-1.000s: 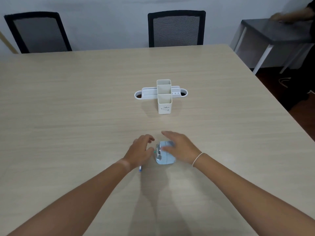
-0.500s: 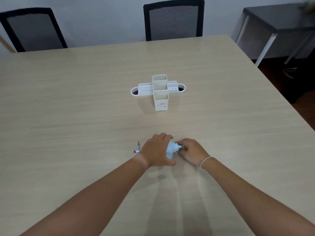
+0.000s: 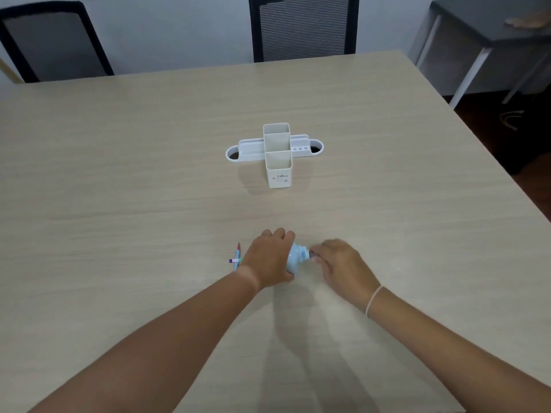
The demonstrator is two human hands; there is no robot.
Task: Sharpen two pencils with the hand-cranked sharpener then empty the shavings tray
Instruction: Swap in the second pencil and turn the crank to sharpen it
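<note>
A small light-blue hand-cranked sharpener (image 3: 295, 257) sits on the wooden table (image 3: 119, 189) near the front middle. My left hand (image 3: 269, 257) wraps over its body from the left and hides most of it. My right hand (image 3: 340, 263) pinches the crank at the sharpener's right end. Two short pencils (image 3: 237, 256) lie crossed on the table just left of my left hand, one with a red tip, one with a purple end. Whether a pencil sits inside the sharpener is hidden.
A white desk organiser (image 3: 277, 153) with empty upright compartments stands mid-table behind the sharpener. Two black mesh chairs (image 3: 304, 28) are at the far edge. A dark side table (image 3: 483, 28) stands at the right, with another person's hand on it.
My left hand left the pencils on the table and moved right onto the sharpener. My right hand shifted from the sharpener's top to its crank end. The view tilted slightly.
</note>
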